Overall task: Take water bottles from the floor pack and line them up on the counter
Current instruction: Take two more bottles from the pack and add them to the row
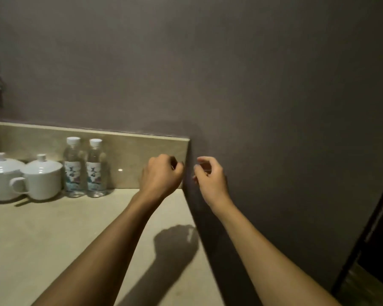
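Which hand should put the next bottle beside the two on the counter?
Probably the left hand: it holds nothing and hovers over the counter, nearer the two bottles. The right hand, also holding nothing, is past the counter's edge by the wall.

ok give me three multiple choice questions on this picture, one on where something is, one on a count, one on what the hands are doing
1. Where do the water bottles stand on the counter?
A. at the front edge
B. against the back ledge, right of the cups
C. lying on their sides in the middle

2. How many lidded white cups are there?
A. one
B. two
C. four

3. What do the hands hold?
A. nothing
B. one bottle each
C. a cup lid

Answers
1. B: both bottles stand upright by the ledge, next to the cups.
2. B: two cups with lids sit side by side at the left.
3. A: the left hand and the right hand are raised with curled fingers, and nothing shows in either.
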Motion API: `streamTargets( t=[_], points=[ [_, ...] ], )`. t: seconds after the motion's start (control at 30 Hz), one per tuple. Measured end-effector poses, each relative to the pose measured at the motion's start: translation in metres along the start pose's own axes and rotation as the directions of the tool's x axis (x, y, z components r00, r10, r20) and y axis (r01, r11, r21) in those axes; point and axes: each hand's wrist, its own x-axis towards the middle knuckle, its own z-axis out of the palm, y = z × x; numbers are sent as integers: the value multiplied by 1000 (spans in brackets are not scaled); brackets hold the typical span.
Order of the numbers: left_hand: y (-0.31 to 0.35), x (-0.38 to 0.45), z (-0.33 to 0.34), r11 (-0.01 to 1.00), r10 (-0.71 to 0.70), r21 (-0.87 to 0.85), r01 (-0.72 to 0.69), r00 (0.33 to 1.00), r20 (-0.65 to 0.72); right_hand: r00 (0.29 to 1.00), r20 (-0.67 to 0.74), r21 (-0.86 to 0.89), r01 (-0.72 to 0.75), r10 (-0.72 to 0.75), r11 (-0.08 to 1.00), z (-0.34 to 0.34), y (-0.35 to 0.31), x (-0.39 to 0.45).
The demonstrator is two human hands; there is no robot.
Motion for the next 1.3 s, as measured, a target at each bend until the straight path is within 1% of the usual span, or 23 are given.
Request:
streamTargets(
  t=[0.13,0.27,0.37,0.47,0.53,0.63,0.73,0.83,0.93,1.0,1.07,1.13,1.2,1.3],
  points=[
    [85,-27,47,994,61,-98,-58,998,32,993,-116,-25,21,-23,999,-101,17,-11],
    [156,-56,87,986,101,-144,-84,988,114,980,-201,-90,-11,-7,996,-186,42,-27],
    [200,-75,113,979,129,-180,-95,974,186,961,-275,-105,-66,35,992,-238,61,-43],
    [234,-96,144,965,192,-229,-131,943,270,935,-342,-107,-136,92,985,-282,84,-58],
    [251,-111,169,966,216,-206,-154,922,321,919,-374,-111,-177,124,978,-306,101,-68],
    [267,-127,208,969,239,-171,-181,867,438,899,-395,-128,-257,189,958,-334,130,-75],
    [278,-130,248,969,243,-168,-182,822,515,875,-408,-128,-337,261,933,-356,164,-74],
    [281,-130,295,972,227,-179,-149,781,582,847,-399,-111,-425,351,898,-374,200,-71],
    [273,-129,349,983,164,-167,-71,745,647,812,-407,-84,-489,418,868,-384,242,-62],
    [264,-125,385,987,116,-159,-5,708,697,795,-395,-83,-530,460,844,-385,272,-49],
    [249,-118,418,988,52,-136,71,679,732,783,-353,-102,-576,511,811,-382,305,-30],
    [227,-109,450,986,-24,-90,139,656,754,756,-306,-109,-632,579,767,-375,340,-14],
    [200,-104,482,978,-107,-34,208,629,770,717,-232,-117,-691,657,713,-366,377,-7],
    [167,-103,520,957,-203,41,286,565,800,644,-109,-134,-765,757,631,-351,426,-11]
  ],
)
